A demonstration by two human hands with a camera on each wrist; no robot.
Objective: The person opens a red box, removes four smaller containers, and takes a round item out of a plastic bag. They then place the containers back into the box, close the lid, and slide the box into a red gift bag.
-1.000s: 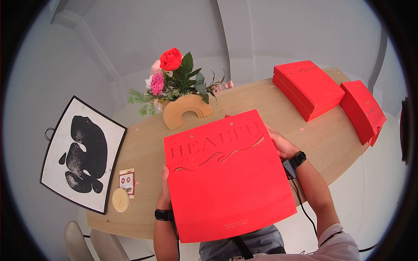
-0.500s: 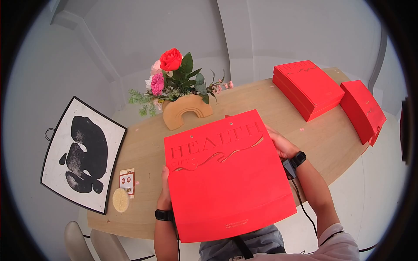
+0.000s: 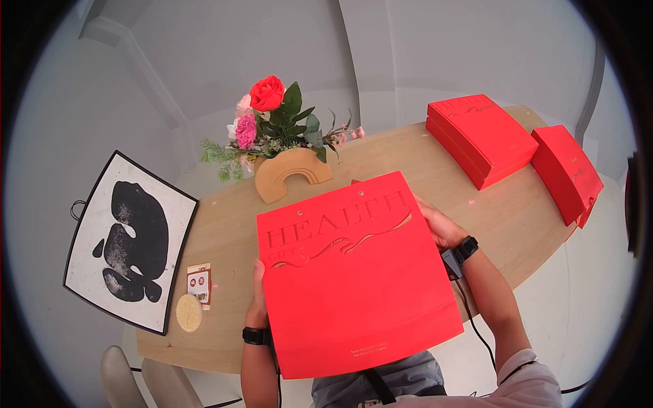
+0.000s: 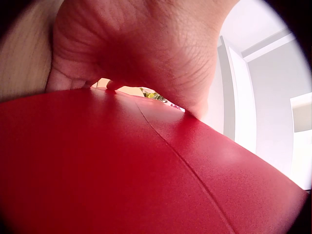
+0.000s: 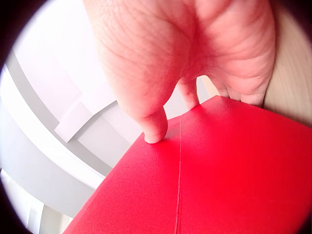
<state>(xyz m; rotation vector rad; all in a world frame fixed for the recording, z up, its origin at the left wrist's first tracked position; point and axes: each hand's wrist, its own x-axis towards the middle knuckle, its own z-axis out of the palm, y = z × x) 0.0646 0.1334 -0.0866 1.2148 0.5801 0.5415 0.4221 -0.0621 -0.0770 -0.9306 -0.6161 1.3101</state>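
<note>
A large red gift bag [image 3: 360, 279] with "HEALTH" lettering and two small holes near its top edge is held tilted in front of the body in the head view. The left hand [image 3: 258, 292] grips its left side, and the right hand [image 3: 442, 228] grips its right side near the top. In the left wrist view the left hand [image 4: 136, 53] curls over the red side panel [image 4: 97, 161], fingertips hidden behind it. The right wrist view shows the right hand [image 5: 190, 53] with thumb on one side of the creased red panel [image 5: 234, 165] and fingers around the other.
Red boxes [image 3: 483, 139] and another red package [image 3: 566, 173] lie at the table's right. A flower vase [image 3: 292, 173] stands behind the bag. At left are a framed black-and-white picture [image 3: 136, 238], cards [image 3: 198, 284] and a round pale disc [image 3: 189, 313]. Chairs [image 3: 163, 384] stand lower left.
</note>
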